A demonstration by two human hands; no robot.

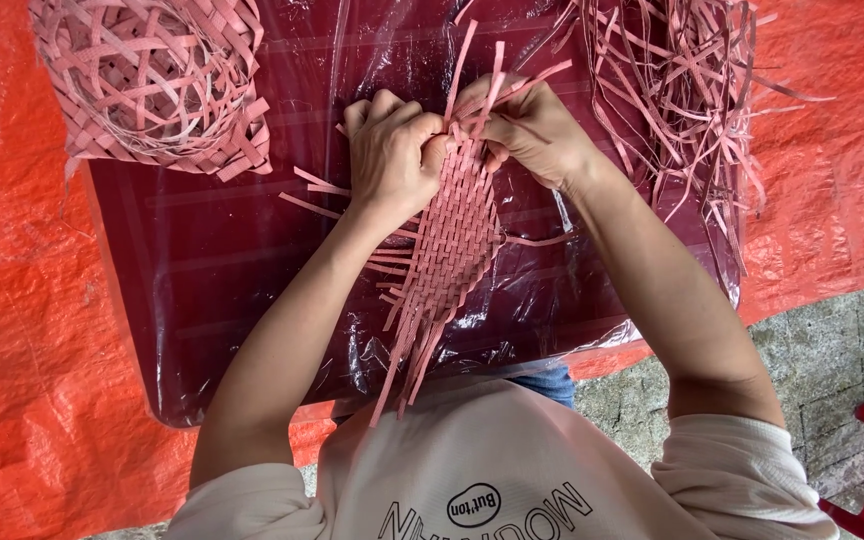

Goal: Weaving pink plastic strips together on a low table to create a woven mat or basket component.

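Nearest the person, loose pink strip ends hang off the edge of the dark red table (202,330), which is covered in clear plastic film. They run up into a woven pink mat (452,235) lying on the film — its far end sits right under the fingers. The left hand (392,160) has its fingers curled together, pressing down on the weave. The right hand (532,125) pinches upright strips just beside the left thumb. Beyond the left fingers lies a stack of woven pink baskets (157,85); beyond the right fingers, a heap of loose pink strips (687,90) — all over an orange tarp (22,300).
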